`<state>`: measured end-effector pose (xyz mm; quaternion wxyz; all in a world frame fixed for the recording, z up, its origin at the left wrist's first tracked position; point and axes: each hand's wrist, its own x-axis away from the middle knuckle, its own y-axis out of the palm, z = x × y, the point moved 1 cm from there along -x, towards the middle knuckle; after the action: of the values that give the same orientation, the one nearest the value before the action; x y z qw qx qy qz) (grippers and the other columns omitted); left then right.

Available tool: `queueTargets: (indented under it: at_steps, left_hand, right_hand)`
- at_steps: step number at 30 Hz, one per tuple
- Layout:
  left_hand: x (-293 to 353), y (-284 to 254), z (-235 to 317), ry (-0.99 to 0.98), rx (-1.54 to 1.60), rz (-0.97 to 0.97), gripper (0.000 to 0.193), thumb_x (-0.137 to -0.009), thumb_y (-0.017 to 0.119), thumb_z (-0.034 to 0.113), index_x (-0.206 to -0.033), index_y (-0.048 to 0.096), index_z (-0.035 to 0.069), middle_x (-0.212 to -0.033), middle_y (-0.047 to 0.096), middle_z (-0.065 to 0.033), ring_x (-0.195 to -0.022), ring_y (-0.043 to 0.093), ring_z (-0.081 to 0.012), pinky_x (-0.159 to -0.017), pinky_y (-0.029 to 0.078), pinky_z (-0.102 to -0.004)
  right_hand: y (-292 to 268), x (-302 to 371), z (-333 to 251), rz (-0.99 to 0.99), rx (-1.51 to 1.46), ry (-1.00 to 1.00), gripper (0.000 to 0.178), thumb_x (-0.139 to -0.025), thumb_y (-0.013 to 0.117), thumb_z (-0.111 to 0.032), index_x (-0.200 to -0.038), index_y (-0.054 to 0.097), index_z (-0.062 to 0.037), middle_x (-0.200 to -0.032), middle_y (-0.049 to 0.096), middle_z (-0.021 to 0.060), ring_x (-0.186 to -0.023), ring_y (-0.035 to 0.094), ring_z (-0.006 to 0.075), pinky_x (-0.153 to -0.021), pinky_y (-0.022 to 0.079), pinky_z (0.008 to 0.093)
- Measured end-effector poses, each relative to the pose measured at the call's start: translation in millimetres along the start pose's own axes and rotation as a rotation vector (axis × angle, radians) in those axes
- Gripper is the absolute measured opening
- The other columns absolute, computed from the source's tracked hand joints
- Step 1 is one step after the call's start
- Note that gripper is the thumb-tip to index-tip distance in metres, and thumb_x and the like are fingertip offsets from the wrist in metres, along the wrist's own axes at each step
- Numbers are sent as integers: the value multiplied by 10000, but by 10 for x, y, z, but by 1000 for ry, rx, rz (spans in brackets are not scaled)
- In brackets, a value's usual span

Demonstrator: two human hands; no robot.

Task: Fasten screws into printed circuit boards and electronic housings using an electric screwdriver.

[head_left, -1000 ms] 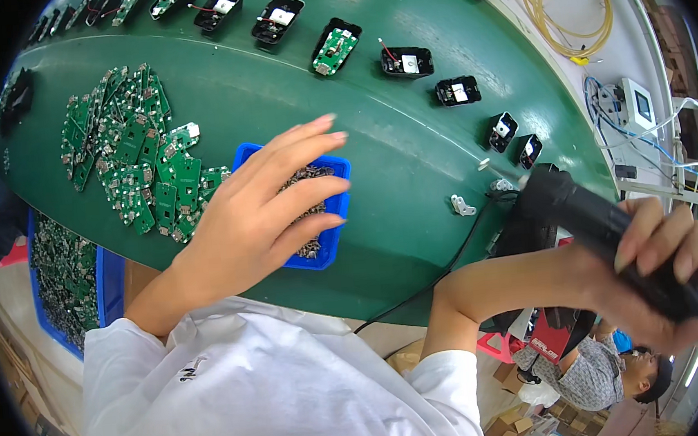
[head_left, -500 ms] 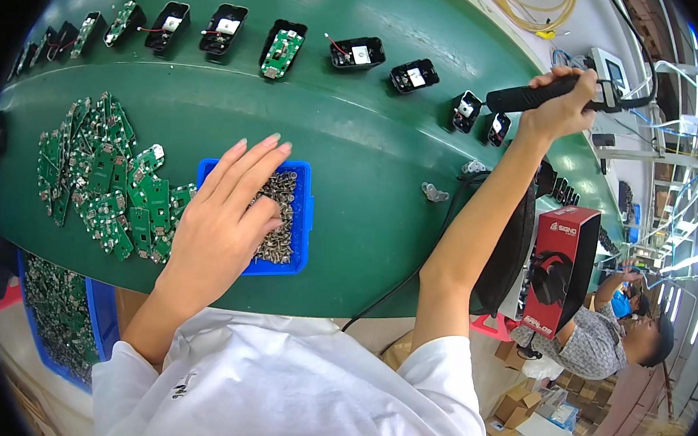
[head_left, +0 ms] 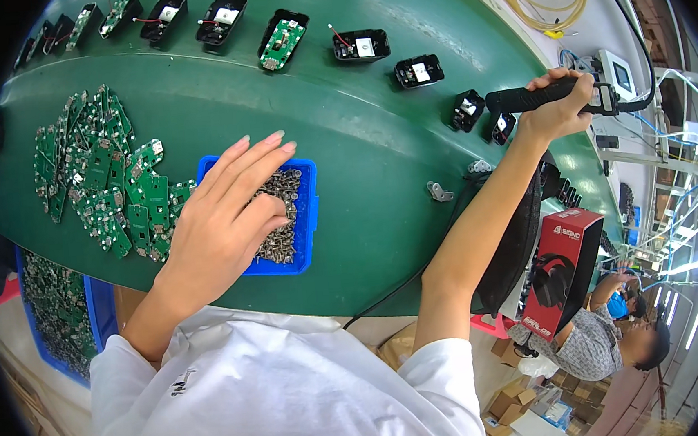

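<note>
My left hand (head_left: 222, 216) rests over a blue plastic tray (head_left: 312, 213), fingers stretched out and apart. Small silvery metal parts, which look like screws (head_left: 281, 244), fill the tray; the hand covers part of them. At the right, my right hand (head_left: 560, 107) is wrapped round a black electric screwdriver (head_left: 516, 100) with a cable at its rear. The front end of the tool points left toward small black housings (head_left: 468, 111) on the bench, and its tip is hard to make out. A heap of green circuit boards (head_left: 108, 171) lies left of the tray.
Along the far side of the green bench (head_left: 360, 151) runs a row of black housings, some holding green boards (head_left: 283, 44). Small metal pieces (head_left: 439, 191) lie near my right forearm. A red box (head_left: 562, 275) and a black bag (head_left: 515, 246) are at the right. Another person (head_left: 593, 346) is beyond.
The view has shifted slightly. Both hands stay almost where they were, the left over the tray and the right holding the screwdriver.
</note>
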<state>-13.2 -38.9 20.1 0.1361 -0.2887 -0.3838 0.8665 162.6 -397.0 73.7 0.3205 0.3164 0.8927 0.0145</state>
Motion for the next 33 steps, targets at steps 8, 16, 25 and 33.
queueTargets:
  at_steps: [8, 16, 25, 33]
  left_hand:
    - [8, 0, -9, -20, 38, 2, 162, -798, 729, 66, -825, 573, 29, -1391, 584, -136, -1322, 539, -329, -1132, 420, -490]
    - [12, -45, -45, -43, 161, 6, 136, -805, 734, 64, -844, 604, 48, -1277, 662, -130, -1252, 601, -337, -1120, 433, -501]
    - [97, 1, -115, -38, 310, 80, 114, -811, 738, 53, -855, 633, 53, -1120, 720, -97, -1139, 661, -303, -1096, 464, -501]
    - [106, -1, -118, -26, 355, 134, 111, -793, 747, 22, -857, 661, 48, -913, 729, -58, -932, 696, -233, -1062, 500, -482]
  right_hand:
    - [-128, 206, 111, -250, -36, -41, 288, -926, 568, -354, -865, 580, -73, -651, 602, 100, -447, 502, 167, -393, 410, 272]
    - [-233, 190, 246, -498, -210, 30, 387, -947, 525, -452, -894, 595, -75, -630, 601, 131, -438, 504, 197, -395, 419, 289]
    - [-292, 194, 367, -614, -260, 53, 476, -930, 491, -548, -897, 596, -84, -611, 590, 138, -436, 498, 191, -392, 417, 298]
    - [-251, 171, 391, -590, -218, 57, 533, -922, 471, -600, -885, 596, -83, -602, 584, 138, -419, 487, 188, -384, 407, 292]
